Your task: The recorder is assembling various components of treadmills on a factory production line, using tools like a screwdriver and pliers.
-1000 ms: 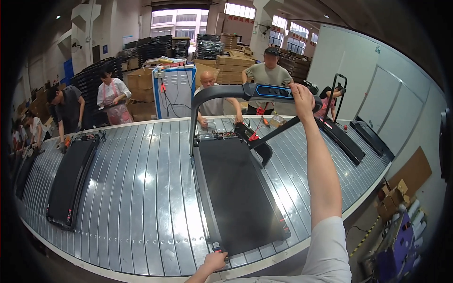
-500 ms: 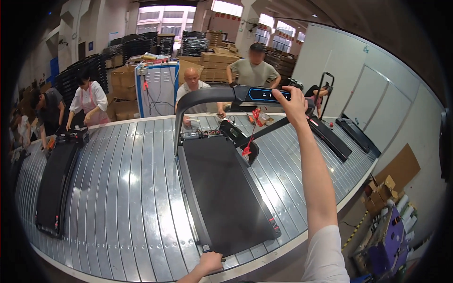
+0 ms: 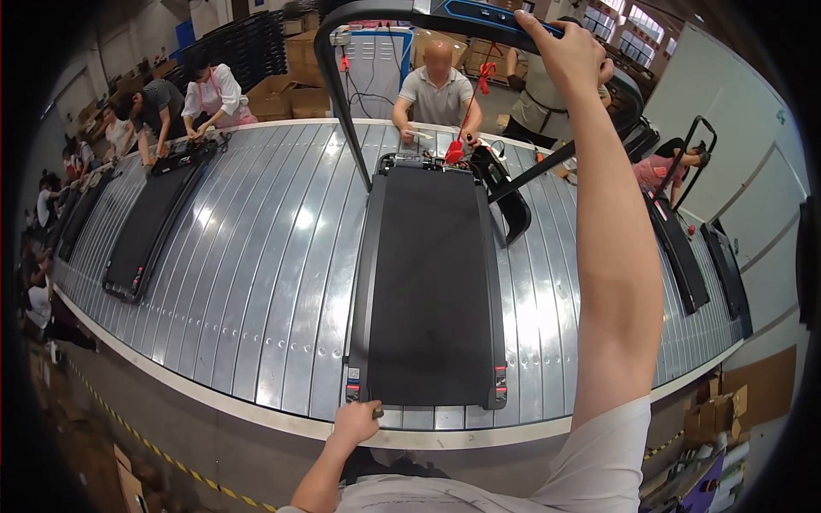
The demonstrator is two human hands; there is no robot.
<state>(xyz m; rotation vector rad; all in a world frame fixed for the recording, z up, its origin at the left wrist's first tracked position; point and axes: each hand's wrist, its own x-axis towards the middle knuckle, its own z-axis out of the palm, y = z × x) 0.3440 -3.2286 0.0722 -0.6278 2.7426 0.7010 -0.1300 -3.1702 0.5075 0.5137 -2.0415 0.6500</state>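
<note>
A black treadmill (image 3: 432, 291) lies on the slatted metal line, its belt end towards me. Above its far end rises the black handlebar frame (image 3: 335, 73) with a blue-outlined console (image 3: 475, 12). My right hand (image 3: 571, 56) is closed over the console's right end, thumb on its face and fingers over the edge. From the console a red cord hangs, with a red clip (image 3: 455, 152) over the uncovered motor end. At the deck's near left corner, my left hand (image 3: 356, 422) is closed in a fist; a small dark end sticks out of it, its kind unclear.
Across the line a person in a light shirt (image 3: 436, 90) works at the motor end. A black cover (image 3: 505, 201) lies beside the deck. Other treadmills lie to the left (image 3: 162, 218) and right (image 3: 680, 252), with people beside them. Cartons (image 3: 717, 415) stand low at right.
The view has tilted down and turned, so the treadmill now points straight away from me. The handlebar stands higher above the deck, my right hand still on it. My left hand stays by the near left corner.
</note>
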